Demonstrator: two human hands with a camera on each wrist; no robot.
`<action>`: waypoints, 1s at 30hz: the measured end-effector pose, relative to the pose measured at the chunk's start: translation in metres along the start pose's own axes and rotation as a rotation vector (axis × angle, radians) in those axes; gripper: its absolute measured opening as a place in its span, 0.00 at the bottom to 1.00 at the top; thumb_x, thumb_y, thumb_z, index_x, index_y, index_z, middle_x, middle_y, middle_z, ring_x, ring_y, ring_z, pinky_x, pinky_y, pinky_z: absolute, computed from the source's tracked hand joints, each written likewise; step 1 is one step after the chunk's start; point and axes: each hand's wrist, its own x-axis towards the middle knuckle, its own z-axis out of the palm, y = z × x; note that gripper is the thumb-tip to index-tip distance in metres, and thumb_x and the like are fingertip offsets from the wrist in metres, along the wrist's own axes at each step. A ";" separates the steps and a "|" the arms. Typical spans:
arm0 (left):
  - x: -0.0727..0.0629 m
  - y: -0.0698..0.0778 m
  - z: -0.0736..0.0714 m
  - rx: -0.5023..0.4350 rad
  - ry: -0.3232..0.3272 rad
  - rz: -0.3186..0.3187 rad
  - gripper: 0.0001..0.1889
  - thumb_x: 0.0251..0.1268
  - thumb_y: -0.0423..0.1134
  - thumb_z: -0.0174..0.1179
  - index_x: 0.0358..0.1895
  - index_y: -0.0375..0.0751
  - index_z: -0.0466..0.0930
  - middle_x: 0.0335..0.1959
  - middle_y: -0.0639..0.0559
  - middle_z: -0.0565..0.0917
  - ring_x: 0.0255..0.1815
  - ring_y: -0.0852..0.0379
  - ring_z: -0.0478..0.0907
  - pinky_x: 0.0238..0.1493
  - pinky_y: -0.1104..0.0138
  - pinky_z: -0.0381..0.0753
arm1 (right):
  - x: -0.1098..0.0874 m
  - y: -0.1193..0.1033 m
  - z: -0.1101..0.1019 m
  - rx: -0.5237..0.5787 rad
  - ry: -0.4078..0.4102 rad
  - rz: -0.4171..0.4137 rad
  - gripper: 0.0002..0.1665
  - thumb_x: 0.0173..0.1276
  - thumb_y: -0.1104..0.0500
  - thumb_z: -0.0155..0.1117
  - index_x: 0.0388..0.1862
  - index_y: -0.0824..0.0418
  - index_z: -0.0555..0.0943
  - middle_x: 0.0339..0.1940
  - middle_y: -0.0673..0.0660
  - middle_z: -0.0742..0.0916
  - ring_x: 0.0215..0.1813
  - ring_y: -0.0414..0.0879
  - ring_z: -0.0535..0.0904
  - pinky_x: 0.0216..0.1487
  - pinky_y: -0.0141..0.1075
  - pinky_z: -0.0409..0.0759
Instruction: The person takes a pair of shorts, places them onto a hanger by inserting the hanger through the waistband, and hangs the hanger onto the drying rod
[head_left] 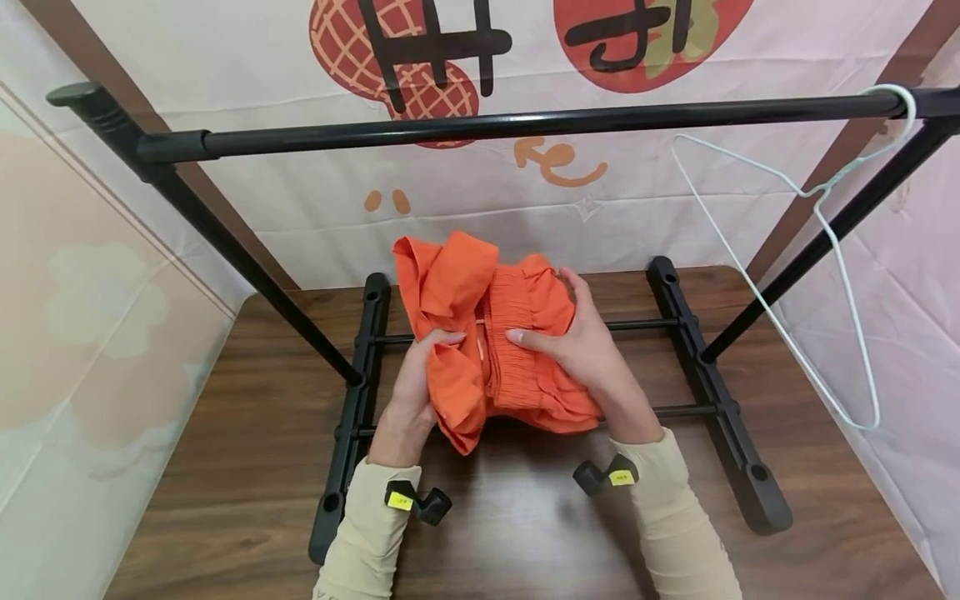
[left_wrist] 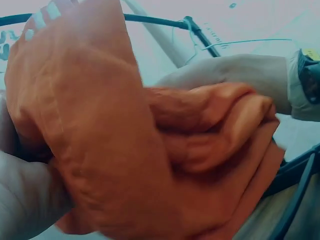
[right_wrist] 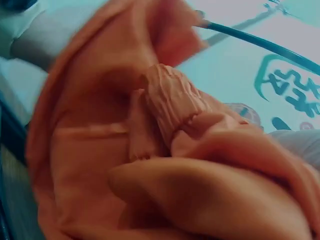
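An orange garment [head_left: 517,333] with a gathered elastic waistband is bunched and folded between the two hands in the head view. The left hand [head_left: 408,392] grips its left side, thumb on top of a loose fold and the other fingers underneath. On the other side the right hand [head_left: 592,354] holds the garment, its thumb lying over the ribbed band and its fingers round the far edge. Folds of orange cloth [left_wrist: 105,130] fill much of the left wrist view and cover part of the left hand. In the right wrist view, the gathered band [right_wrist: 172,102] shows among the folds.
A black garment rack [head_left: 525,125] stands around the work, its top bar beyond the hands and its feet on the brown wood-grain surface [head_left: 247,500]. A pale wire hanger [head_left: 813,193] hangs at the bar's right end. Printed cloth walls [head_left: 315,208] enclose the back and sides.
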 end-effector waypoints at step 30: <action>0.027 0.005 -0.064 0.665 0.039 -0.066 0.29 0.79 0.31 0.55 0.79 0.49 0.64 0.58 0.40 0.85 0.41 0.59 0.86 0.42 0.66 0.88 | -0.013 -0.001 -0.077 0.348 0.094 -0.162 0.52 0.66 0.67 0.75 0.83 0.41 0.63 0.66 0.50 0.78 0.63 0.45 0.76 0.58 0.27 0.80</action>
